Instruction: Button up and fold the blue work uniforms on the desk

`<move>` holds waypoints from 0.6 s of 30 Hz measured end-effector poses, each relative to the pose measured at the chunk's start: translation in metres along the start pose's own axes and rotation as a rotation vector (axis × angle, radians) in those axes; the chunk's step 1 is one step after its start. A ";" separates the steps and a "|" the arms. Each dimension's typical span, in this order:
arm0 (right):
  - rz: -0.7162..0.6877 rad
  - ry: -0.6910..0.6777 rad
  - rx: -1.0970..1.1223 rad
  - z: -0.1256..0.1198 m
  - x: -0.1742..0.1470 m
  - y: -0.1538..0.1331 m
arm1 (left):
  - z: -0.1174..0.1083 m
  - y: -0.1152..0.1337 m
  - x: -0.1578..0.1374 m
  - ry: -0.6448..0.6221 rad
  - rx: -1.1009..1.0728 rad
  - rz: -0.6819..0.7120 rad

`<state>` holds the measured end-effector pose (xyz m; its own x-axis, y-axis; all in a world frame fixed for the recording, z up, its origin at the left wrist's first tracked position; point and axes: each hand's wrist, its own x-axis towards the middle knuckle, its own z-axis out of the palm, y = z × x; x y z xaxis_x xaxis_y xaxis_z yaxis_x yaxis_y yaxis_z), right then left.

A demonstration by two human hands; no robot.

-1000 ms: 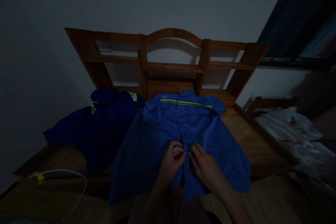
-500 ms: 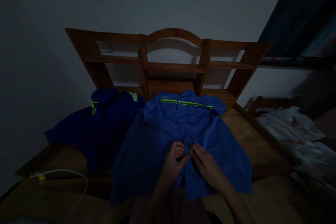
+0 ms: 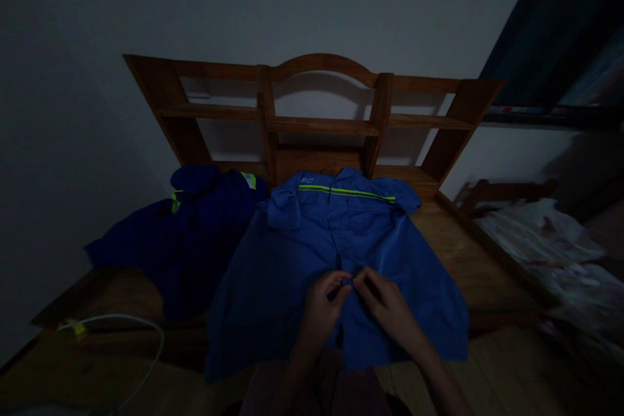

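Note:
A blue work shirt (image 3: pixel 283 299) with a yellow-green stripe across the chest lies spread on a wooden desk (image 3: pixel 468 260), its collar toward the back. Both hands meet at its front opening, below the middle. My left hand (image 3: pixel 324 302) is closed in a pinch on the left edge of the opening. Close beside it, my right hand (image 3: pixel 383 296) pinches the cloth of the right edge. The fingertips nearly touch, and a small bunched bit of cloth shows between them. Any button there is too dark and small to make out.
A darker blue garment (image 3: pixel 205 227) with reflective bands lies heaped to the left. Behind stands a wooden shelf unit (image 3: pixel 322 125) against the wall. A white cable (image 3: pixel 158 338) curves at the front left. White plastic bags (image 3: pixel 550 234) lie at the right near a chair back (image 3: pixel 511 190).
My left fingers have shifted slightly and closed in on the cloth at the opening. My right fingertips have turned a little into a pinch. The shirt stays in place.

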<state>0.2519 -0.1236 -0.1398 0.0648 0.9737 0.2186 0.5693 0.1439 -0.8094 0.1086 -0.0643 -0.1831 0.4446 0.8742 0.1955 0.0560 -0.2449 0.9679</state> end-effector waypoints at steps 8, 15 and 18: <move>0.122 0.306 -0.067 -0.020 -0.035 -0.004 | 0.003 0.001 0.001 0.032 0.037 -0.006; -0.100 0.324 -0.371 0.005 -0.097 0.021 | 0.007 0.008 -0.006 0.040 -0.094 -0.113; -0.310 0.229 -0.606 0.028 -0.110 0.036 | 0.005 0.018 -0.011 -0.027 -0.388 -0.256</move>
<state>0.2421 -0.2209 -0.2088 -0.0418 0.8328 0.5520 0.9400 0.2200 -0.2607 0.1089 -0.0809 -0.1685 0.4838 0.8733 -0.0568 -0.1692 0.1570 0.9730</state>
